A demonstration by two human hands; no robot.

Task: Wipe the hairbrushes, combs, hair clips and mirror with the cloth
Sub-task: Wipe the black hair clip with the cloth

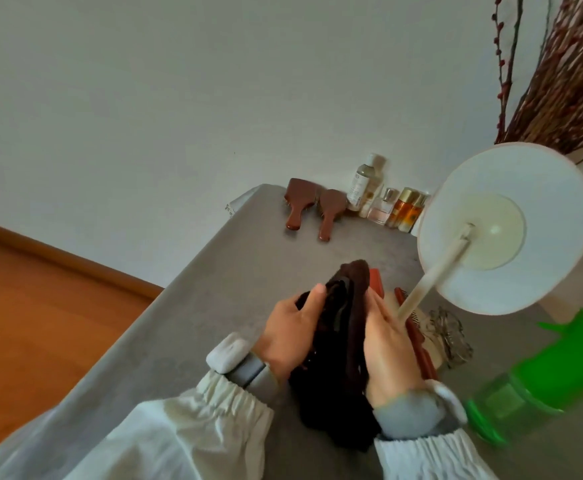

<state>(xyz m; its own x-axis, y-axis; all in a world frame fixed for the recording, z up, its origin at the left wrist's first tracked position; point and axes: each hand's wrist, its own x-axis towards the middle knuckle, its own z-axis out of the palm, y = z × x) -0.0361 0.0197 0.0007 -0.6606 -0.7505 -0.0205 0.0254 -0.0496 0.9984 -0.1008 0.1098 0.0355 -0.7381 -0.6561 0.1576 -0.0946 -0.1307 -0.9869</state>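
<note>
My left hand [288, 336] grips a dark item, likely a hair clip [339, 308], mid-desk, while my right hand [388, 355] presses the cloth [354, 344] round it. Next I judge it needs turning; two hairbrushes [312, 206] wait at the far edge.

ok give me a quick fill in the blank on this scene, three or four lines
1. Both hands, left hand and right hand, hold a dark ____ over the table.
2. Two ____ hairbrushes lie near the wall.
3. The spray bottle at the right is ____.
4. The round mirror stands on a ____ stand.

Missing words: cloth; wooden; green; white
</note>
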